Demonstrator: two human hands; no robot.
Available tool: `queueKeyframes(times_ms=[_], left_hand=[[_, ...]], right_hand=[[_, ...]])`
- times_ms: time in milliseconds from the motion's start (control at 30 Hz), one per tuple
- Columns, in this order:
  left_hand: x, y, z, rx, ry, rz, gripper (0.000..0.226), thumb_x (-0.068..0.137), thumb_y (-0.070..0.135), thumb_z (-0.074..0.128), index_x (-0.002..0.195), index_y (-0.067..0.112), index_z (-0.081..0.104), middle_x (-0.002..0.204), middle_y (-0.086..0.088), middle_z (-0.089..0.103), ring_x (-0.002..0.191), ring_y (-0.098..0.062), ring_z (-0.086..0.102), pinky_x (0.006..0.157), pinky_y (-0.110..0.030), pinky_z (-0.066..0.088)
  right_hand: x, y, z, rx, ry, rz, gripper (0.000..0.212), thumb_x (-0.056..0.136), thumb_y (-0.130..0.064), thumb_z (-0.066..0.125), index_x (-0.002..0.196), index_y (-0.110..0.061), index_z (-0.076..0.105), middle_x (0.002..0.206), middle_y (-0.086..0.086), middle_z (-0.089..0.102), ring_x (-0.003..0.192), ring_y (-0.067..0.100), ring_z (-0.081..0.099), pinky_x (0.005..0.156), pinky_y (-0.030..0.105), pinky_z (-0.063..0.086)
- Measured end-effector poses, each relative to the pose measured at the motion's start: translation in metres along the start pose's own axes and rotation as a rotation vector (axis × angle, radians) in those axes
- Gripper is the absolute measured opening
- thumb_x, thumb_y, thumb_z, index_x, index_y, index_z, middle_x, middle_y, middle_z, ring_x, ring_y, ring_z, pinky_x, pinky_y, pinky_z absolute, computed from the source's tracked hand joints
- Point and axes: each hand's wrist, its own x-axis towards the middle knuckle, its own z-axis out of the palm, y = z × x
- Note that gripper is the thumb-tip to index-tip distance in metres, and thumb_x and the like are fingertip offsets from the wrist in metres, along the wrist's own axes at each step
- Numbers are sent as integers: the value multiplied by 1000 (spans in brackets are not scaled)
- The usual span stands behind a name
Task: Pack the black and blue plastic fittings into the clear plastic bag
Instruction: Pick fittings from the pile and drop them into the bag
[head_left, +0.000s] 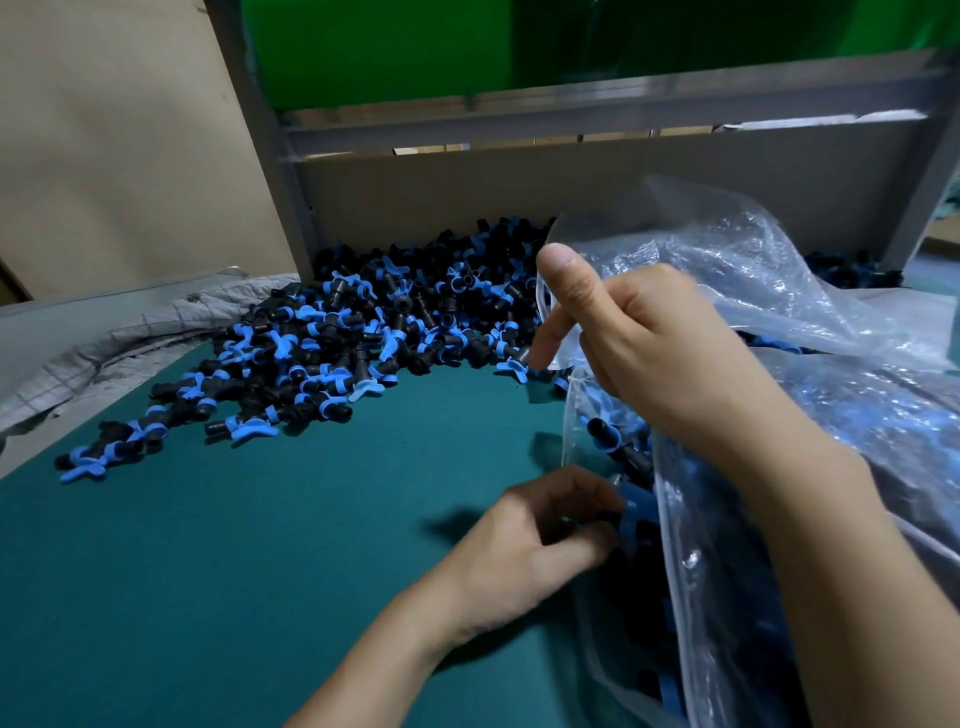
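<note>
**Both hands at work**

The right hand (649, 353) pinches the rim of the clear plastic bag (779, 291). At the bag's mouth, the left hand (535, 545) grips a fitting (634, 512) in curled fingers. Left of the bag lies the fittings pile (332, 343).

Small black plastic fittings with blue winged collars (332, 353), heaped loose at all angles on the green mat (260, 545) by the back board (519, 187), a thin trail running left. Clear crinkled plastic bag (779, 312) at right, mouth facing the heap, upper edge pinched up by the right hand (649, 343), more such fittings dim inside. One fitting (631, 513) at the mouth, gripped in the left hand (530, 545).
</note>
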Motion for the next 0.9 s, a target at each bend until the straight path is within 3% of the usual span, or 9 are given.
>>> queueKeyframes(times_ms=[67,100,200,300,467,633,767,900], left_hand=[[-2,3,-6,-31,-90,-35,17,91,5,58,100,17,67,91,5,69,83,-4,59,79,-17,46],[-3,3,-6,-14,-123,-41,16,92,6,59,101,16,68,91,5,69,84,-6,60,80,-18,47],[-5,-1,6,136,-153,19,20,93,7,64,113,6,67,111,-8,72,102,-21,66,98,-39,51],[-3,-1,17,251,-121,138,25,93,12,67,117,6,67,115,-10,70,110,-30,64,97,-50,47],[-3,-7,23,494,-87,315,20,95,24,64,115,22,67,108,-5,66,104,-20,62,89,-40,50],[-8,-7,31,637,-41,448,18,95,23,60,111,17,64,105,-3,65,100,-23,60,85,-34,50],[-4,-9,8,685,164,364,19,90,21,53,104,26,63,92,-3,68,89,-23,62,80,-37,50],[10,-28,-45,1031,562,166,27,93,19,52,118,22,63,105,4,65,100,-21,57,91,-38,43]], right_hand=[[0,1,0,-4,1,0,70,97,-67,29,63,-24,74,39,5,39,36,13,39,48,22,30],[0,1,-1,-7,3,1,70,97,-67,29,63,-24,74,39,5,39,36,13,39,49,24,30],[1,2,0,-17,-2,0,71,97,-67,29,63,-24,73,38,2,39,36,13,40,51,27,31],[1,2,1,-32,-8,-5,71,96,-68,28,62,-25,73,38,3,41,37,13,43,53,28,32],[2,5,4,-76,-23,-7,70,98,-66,28,62,-26,74,37,-1,40,40,11,46,54,30,34],[5,18,10,-221,-116,71,70,95,-69,26,64,-27,74,38,0,44,44,9,49,57,30,39],[7,34,16,-339,-175,135,63,94,-69,31,69,-30,74,44,1,53,60,12,60,70,31,50],[7,51,20,-412,-321,173,46,98,-60,40,86,-26,69,56,-4,68,47,2,56,60,25,45]])
